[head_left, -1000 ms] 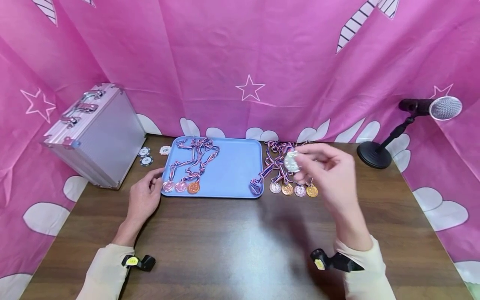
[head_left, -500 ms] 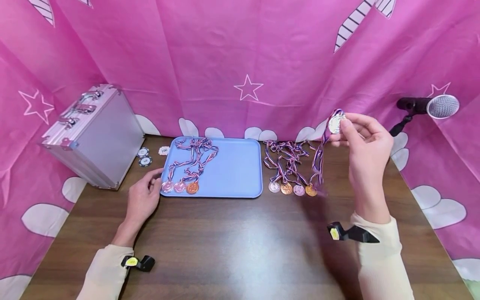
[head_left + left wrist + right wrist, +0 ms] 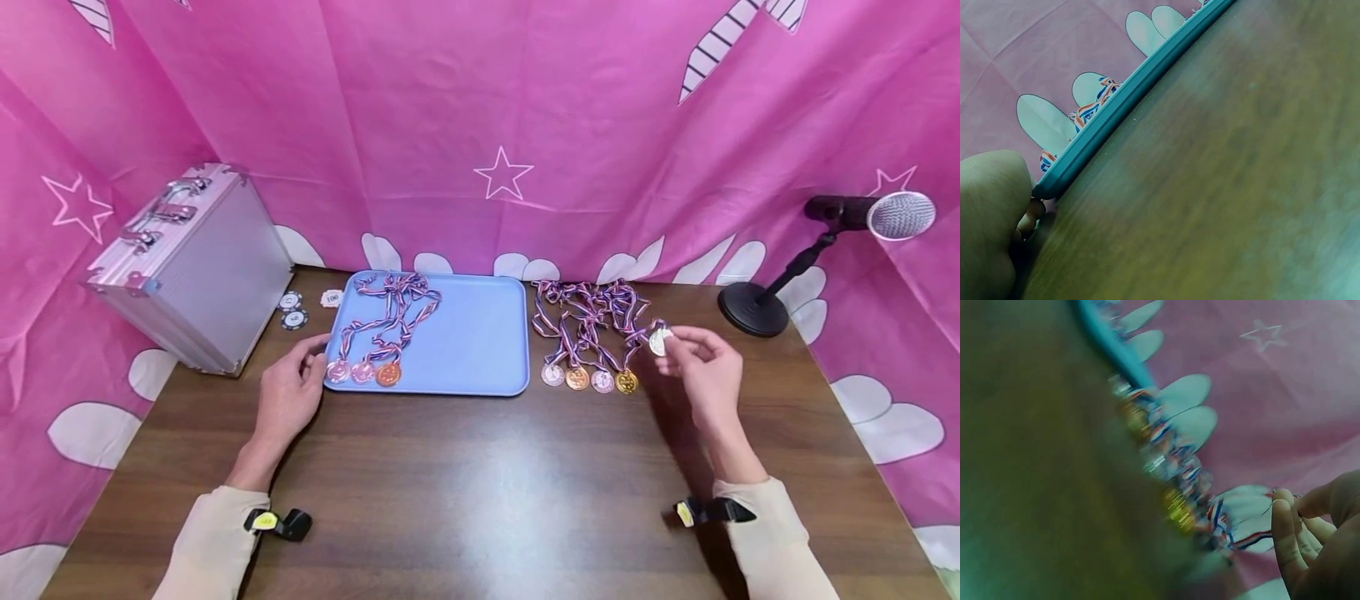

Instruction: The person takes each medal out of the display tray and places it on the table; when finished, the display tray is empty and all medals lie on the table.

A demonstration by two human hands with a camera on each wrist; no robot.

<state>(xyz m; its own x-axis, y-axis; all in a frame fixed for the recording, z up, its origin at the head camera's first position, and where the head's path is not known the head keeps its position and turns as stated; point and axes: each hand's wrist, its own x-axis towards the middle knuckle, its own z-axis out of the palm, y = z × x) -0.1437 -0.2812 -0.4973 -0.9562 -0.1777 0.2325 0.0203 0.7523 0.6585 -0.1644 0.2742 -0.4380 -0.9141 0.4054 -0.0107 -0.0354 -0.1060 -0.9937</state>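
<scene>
Pinching a silver medal (image 3: 660,341) at mid-right, the right hand (image 3: 707,377) leaves its face exposed; mid-left, the left hand (image 3: 287,393), fingers curled, grips the blue tray (image 3: 480,333), probably steadying it.

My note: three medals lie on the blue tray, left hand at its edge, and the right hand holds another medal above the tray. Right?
Not quite: in the head view, the right hand holds that medal to the right of the row of four medals, not above the blue tray. The rest stands.
</scene>
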